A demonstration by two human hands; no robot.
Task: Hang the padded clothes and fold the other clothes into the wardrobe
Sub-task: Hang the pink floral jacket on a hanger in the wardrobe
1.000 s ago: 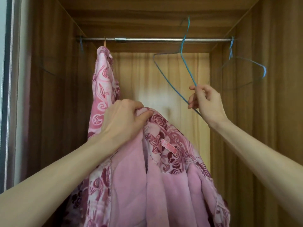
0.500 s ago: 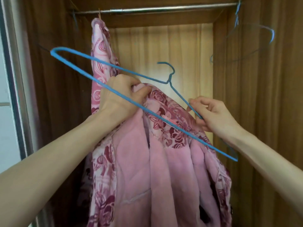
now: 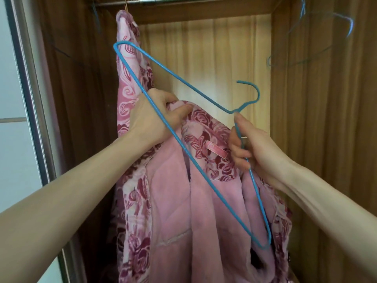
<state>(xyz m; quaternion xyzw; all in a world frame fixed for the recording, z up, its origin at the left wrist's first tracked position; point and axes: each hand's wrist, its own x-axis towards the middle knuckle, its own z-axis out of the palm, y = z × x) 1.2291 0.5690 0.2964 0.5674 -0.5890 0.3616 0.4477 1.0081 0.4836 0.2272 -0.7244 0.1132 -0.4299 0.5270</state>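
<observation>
Blue wire forms the hanger (image 3: pixel 184 149) that the right hand (image 3: pixel 252 152) holds, with the fingers curled around one sloping arm just below the neck. From this grip the hook points up toward 12 o'clock, one rounded end reaches far toward 10 o'clock, and the other end hangs down toward 5 o'clock. The long bottom wire crosses in front of the left hand (image 3: pixel 155 117). The left hand grips the collar of the pink padded jacket (image 3: pixel 173 201), with the thumb pressed on the flowered fabric. The jacket hangs down from this grip toward 6 o'clock, its plush lining facing the camera, and the hanger lies in front of it. At 12 o'clock from the left hand, another pink flowered garment (image 3: pixel 128 64) hangs from the metal rail (image 3: pixel 183 0) inside the wooden wardrobe (image 3: pixel 330 139). A second blue hanger (image 3: pixel 318 56) hangs at 2 o'clock.
</observation>
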